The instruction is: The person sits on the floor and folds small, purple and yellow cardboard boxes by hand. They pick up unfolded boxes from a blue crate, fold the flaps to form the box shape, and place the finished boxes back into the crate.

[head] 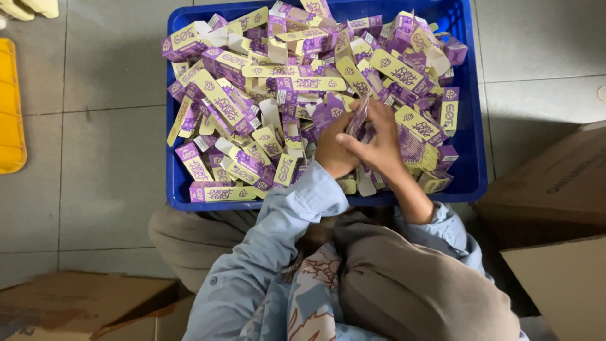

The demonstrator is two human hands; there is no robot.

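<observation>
a small flat purple carton [357, 117] stands on edge between both hands, over the near right part of the blue crate [475, 158], raised a little above the heap so that its panels can be worked clear of the others. the left hand [332, 151] curls closed around its lower end in a steadying grip, and the right hand [379, 142] has its fingers folded over the upper edge, pinching it shut. beneath them lie the loose purple and cream cartons [252, 107], tumbled at all angles and filling the crate from its far edge to its near one. the crate sits on the grey tiled floor [107, 158], with brown cardboard boxes [555, 189] just beside its right edge and a yellow bin [9, 107] well apart at left.
</observation>
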